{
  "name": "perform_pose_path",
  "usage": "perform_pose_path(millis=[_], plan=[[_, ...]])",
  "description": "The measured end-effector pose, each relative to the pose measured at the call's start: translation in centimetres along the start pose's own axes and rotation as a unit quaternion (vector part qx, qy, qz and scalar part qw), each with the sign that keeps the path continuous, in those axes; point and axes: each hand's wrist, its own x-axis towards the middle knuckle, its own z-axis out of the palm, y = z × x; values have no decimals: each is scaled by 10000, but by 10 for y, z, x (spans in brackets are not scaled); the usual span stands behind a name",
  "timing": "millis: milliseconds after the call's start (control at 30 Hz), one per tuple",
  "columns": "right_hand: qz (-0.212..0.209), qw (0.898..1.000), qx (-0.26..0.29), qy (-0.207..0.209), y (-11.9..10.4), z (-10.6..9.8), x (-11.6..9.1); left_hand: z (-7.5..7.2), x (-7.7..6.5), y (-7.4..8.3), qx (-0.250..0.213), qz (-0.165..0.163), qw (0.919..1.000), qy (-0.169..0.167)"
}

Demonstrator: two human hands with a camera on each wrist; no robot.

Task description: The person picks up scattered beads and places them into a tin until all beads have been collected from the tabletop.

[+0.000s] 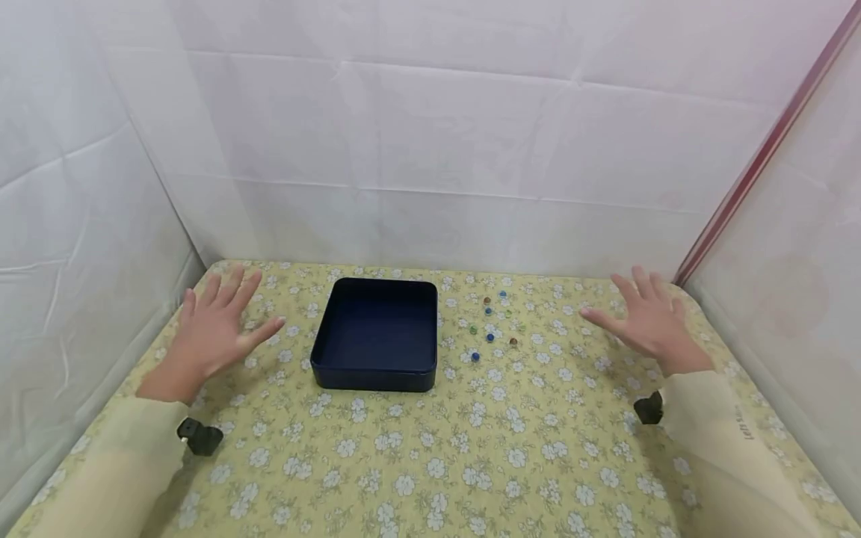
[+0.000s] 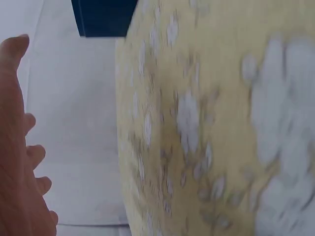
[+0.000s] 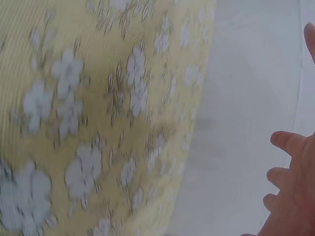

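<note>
A dark blue square tray (image 1: pixel 375 379) with raised walls stands left of the middle, nothing inside it. To its right lie several small glass marbles in blue, green and brown, among them a blue marble (image 1: pixel 475 357) and a brown marble (image 1: pixel 513 341). My left hand (image 1: pixel 214 329) hovers left of the tray, palm down, fingers spread, holding nothing. Out to the right of the marbles my right hand (image 1: pixel 649 317) is held the same way with spread fingers. In the left wrist view a corner of the tray (image 2: pixel 104 17) shows at the top.
A yellow cloth with white flowers covers the table (image 1: pixel 430 463). White sheeting (image 1: pixel 430 134) hangs behind it and along both sides. At the right a dark red strip (image 1: pixel 760 157) runs up the corner. Each wrist carries a small black camera (image 1: pixel 199 436).
</note>
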Motion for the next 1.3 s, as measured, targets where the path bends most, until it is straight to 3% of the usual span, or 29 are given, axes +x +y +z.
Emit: perform_pose_path(millis=[367, 567, 767, 1100, 1300], plan=[[-322, 9986, 380, 176, -15, 16, 2, 6, -7, 25, -897, 312, 9953, 210], [-559, 9966, 507, 341, -23, 24, 2, 6, -15, 38, -1564, 147, 9875, 121], [-650, 9917, 1061, 323, -30, 34, 1, 9, -24, 51, -2050, -175, 9786, 62], [-741, 9830, 1618, 454, -41, 52, 3, 18, -35, 70, -3093, -474, 9498, -42], [-719, 9714, 2215, 466, -50, 56, 8, 20, -37, 79, -3633, -643, 9291, -236]])
